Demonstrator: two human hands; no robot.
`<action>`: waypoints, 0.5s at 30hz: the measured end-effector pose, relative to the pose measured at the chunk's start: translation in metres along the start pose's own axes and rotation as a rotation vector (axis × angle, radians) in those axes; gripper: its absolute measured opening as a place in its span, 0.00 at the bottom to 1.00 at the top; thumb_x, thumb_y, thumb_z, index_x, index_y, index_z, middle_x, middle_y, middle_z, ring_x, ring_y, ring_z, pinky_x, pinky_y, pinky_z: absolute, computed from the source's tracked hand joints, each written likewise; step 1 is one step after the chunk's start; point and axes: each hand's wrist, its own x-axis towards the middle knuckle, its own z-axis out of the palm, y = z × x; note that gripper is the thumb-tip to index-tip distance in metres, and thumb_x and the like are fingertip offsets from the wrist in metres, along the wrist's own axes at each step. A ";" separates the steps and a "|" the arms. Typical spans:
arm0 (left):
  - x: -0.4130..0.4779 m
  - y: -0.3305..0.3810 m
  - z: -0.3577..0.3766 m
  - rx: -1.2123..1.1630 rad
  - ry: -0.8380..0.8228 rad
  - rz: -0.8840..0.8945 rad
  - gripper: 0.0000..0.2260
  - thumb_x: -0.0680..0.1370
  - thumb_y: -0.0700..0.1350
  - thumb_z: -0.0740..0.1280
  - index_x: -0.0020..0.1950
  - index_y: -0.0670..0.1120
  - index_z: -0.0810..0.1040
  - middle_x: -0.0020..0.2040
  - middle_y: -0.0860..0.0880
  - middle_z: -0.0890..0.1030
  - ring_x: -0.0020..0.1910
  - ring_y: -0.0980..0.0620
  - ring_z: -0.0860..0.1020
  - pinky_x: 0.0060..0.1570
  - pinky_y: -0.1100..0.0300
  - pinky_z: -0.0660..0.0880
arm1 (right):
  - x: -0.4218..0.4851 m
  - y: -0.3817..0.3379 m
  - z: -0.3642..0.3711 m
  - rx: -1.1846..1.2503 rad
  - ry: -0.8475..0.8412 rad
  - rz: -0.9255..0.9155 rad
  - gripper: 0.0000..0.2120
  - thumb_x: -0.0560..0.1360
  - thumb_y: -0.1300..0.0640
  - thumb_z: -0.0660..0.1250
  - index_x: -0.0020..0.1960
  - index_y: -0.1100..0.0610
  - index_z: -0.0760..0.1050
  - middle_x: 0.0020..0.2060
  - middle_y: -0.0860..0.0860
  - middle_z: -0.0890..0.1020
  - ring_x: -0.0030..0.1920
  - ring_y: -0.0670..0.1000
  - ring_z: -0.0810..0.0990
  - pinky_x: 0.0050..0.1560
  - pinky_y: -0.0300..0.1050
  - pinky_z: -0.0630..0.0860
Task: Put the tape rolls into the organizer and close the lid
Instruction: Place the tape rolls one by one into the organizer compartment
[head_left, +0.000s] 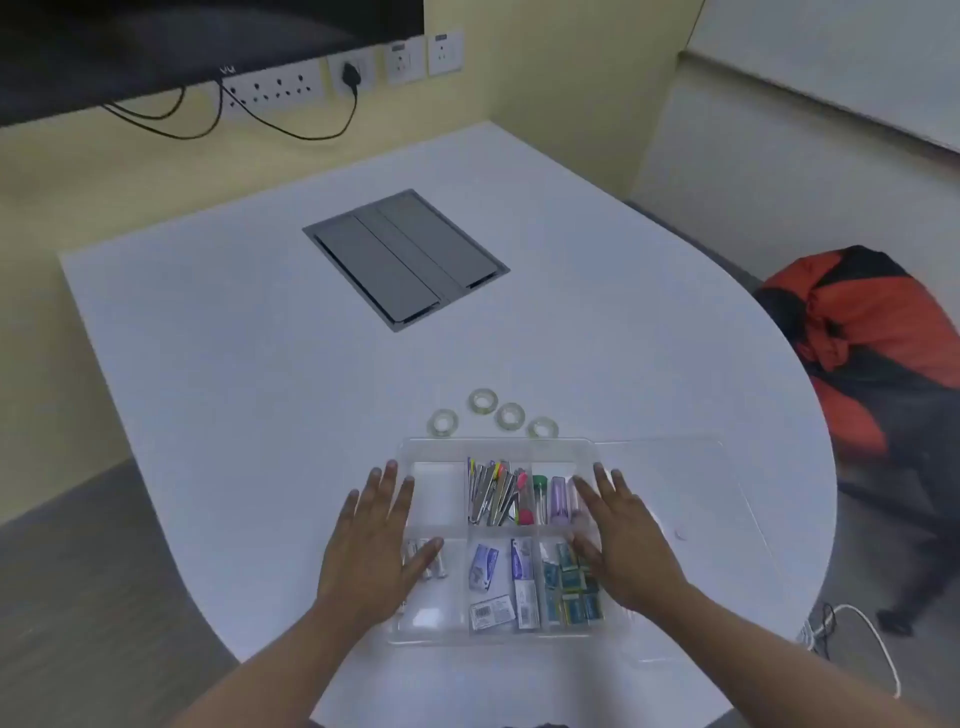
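A white table (249, 364) with a rounded edge is seen from above. Near its front edge a clear organizer (498, 446) lies open, divided into six compartments in two rows. Its clear lid (691, 467) is laid flat on the table to the right of the box.

Four tape rolls (483, 401) lie flat on the table just beyond the organizer's far rim: one to the left, three in a slanted line to the right. None is inside the box.

The left hand (376, 540) is held flat, palm down, fingers spread, over the left side of the organizer; nothing is gripped. Its thumb lies over the near-left compartment, where small cylinders are partly hidden. The right hand (618, 540) is likewise flat and spread, palm down, over the right side, with nothing held. Whether the palms touch the box cannot be told.

The far-left compartment appears empty. The far-middle one is filled with pens (493, 491), the far-right one with small tubes (557, 499). Small packets (498, 587) are seen in the near-middle compartment and blue-green packs (569, 592) in the near-right one.

A grey hatch (405, 260) is set into the table farther back. Wall sockets (291, 88) and cables are seen behind, and an orange and black bag (872, 332) at right.
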 end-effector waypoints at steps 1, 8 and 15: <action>-0.003 -0.001 0.005 -0.003 -0.034 0.005 0.38 0.76 0.70 0.43 0.78 0.48 0.44 0.79 0.49 0.39 0.77 0.52 0.36 0.74 0.54 0.38 | -0.004 -0.002 0.005 -0.020 -0.033 0.003 0.33 0.79 0.38 0.53 0.79 0.47 0.47 0.77 0.48 0.42 0.78 0.53 0.43 0.77 0.51 0.50; -0.016 -0.004 0.028 -0.030 -0.114 0.048 0.37 0.76 0.67 0.46 0.78 0.46 0.48 0.78 0.51 0.40 0.76 0.51 0.38 0.73 0.57 0.34 | -0.015 -0.005 0.028 -0.155 -0.174 -0.032 0.33 0.78 0.35 0.49 0.79 0.46 0.44 0.78 0.47 0.43 0.78 0.52 0.40 0.76 0.51 0.46; -0.016 -0.014 0.027 -0.061 -0.120 0.063 0.36 0.77 0.68 0.44 0.78 0.49 0.42 0.78 0.53 0.37 0.76 0.54 0.35 0.74 0.57 0.34 | -0.019 -0.025 0.037 -0.185 -0.217 0.027 0.35 0.78 0.35 0.47 0.77 0.44 0.35 0.79 0.47 0.41 0.77 0.50 0.36 0.75 0.53 0.38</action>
